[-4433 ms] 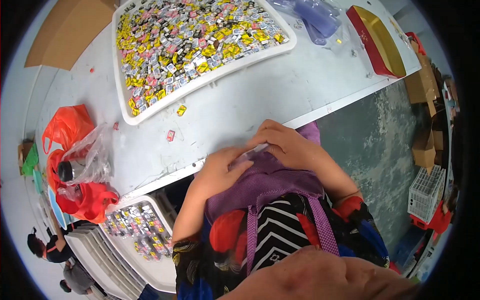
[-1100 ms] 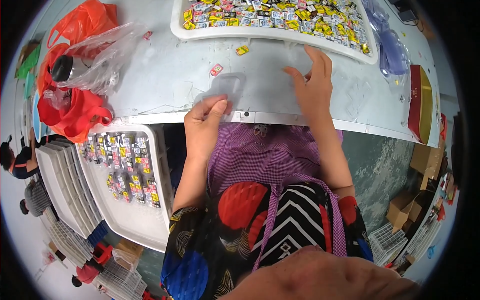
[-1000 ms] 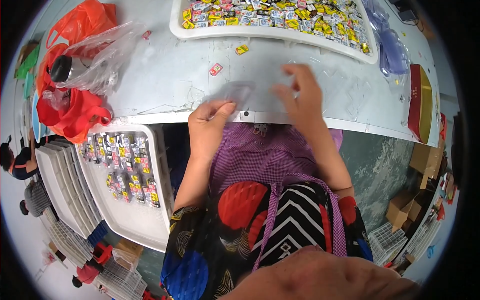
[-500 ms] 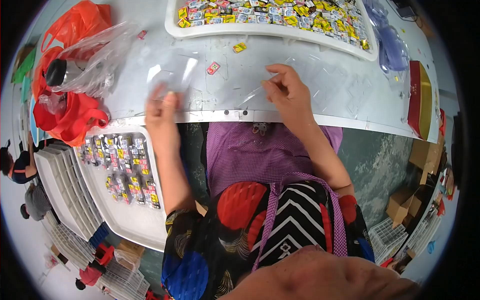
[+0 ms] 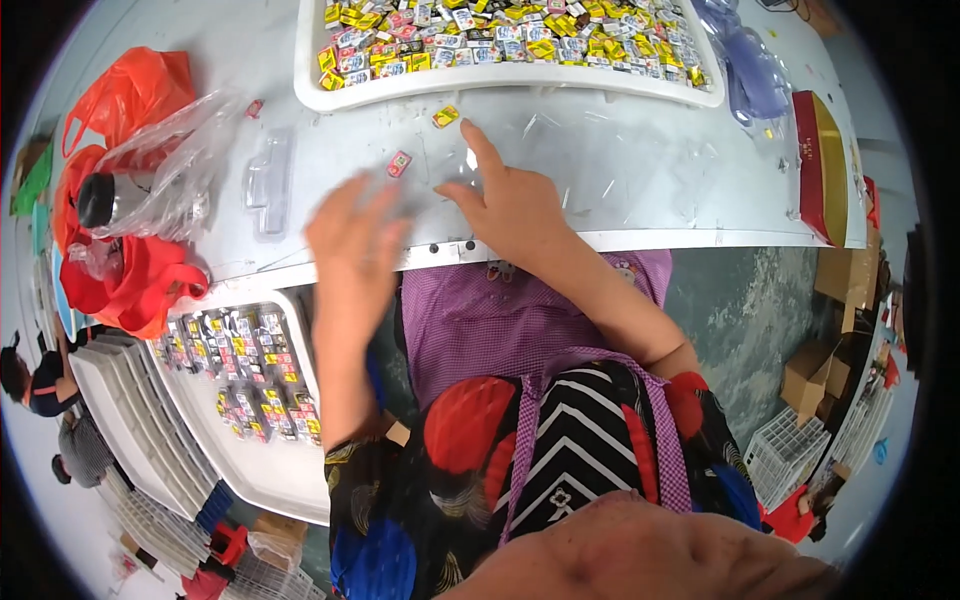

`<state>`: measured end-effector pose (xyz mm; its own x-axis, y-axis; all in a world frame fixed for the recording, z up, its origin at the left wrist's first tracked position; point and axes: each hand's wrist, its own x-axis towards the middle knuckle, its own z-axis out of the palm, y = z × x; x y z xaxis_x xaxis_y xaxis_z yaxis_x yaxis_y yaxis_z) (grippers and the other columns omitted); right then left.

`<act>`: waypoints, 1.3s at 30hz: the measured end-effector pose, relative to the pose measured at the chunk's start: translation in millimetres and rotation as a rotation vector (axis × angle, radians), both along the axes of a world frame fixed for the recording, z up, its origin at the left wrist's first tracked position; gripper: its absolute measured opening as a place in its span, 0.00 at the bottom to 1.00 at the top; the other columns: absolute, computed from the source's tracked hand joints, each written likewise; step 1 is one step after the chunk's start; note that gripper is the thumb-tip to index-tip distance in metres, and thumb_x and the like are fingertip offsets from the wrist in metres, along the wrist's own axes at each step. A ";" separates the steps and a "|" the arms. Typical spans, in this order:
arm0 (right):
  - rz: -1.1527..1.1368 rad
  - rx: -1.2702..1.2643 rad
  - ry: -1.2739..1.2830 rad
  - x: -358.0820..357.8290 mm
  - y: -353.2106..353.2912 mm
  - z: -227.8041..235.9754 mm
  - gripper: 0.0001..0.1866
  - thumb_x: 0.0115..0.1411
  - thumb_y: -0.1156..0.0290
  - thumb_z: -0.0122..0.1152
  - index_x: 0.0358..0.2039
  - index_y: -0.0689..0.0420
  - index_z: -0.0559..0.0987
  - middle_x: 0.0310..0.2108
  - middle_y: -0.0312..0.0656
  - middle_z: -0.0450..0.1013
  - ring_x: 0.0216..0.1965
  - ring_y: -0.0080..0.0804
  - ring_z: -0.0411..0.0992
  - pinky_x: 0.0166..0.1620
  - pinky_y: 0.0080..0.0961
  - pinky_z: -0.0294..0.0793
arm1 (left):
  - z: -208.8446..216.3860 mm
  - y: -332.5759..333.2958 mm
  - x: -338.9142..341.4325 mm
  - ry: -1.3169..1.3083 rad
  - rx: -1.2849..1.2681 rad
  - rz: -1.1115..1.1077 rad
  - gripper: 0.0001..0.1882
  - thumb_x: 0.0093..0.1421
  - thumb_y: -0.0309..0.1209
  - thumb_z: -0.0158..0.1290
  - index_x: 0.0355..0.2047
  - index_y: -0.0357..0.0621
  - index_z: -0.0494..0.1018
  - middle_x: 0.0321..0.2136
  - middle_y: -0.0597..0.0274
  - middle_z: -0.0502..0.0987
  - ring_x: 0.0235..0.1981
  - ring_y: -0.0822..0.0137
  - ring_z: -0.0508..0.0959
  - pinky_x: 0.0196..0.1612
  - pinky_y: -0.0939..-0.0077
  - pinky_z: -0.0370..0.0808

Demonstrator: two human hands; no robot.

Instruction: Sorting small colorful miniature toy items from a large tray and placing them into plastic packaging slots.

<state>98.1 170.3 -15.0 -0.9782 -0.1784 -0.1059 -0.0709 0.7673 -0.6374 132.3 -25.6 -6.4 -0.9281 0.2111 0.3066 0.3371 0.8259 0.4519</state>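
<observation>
On the surface point(image 5: 690, 205), in front of the white tray point(image 5: 540, 78), the right hand point(image 5: 515, 208) has fingers wide; the left hand point(image 5: 353, 235), blurred, seems spread too. Front-left of the tray lies the clear plastic shell point(image 5: 268, 190): better to pinch only its rim, lightly.

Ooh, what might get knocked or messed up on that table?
The blurry left hand might brush the little pink piece close to its fingertips. The clear plastic tray lies near the table's front edge and is hard to see, so it might get bumped. The red bag seems to hang over the edge and might get snagged.
</observation>
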 end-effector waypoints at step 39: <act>0.642 0.331 0.499 -84.4 12.8 -17.1 0.18 0.48 0.79 0.53 0.41 0.54 0.76 0.37 0.40 0.71 0.36 0.40 0.73 0.38 0.33 0.76 | -11.1 5.8 -66.1 -0.158 0.100 -0.171 0.13 0.52 0.21 0.54 0.39 0.44 0.79 0.30 0.55 0.73 0.35 0.52 0.72 0.42 0.65 0.72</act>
<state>13.6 183.1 -32.2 -0.6451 -0.7464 0.1637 -0.7637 0.6230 -0.1689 66.2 -19.8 -17.5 -0.9194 0.3455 0.1877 0.3871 0.7114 0.5865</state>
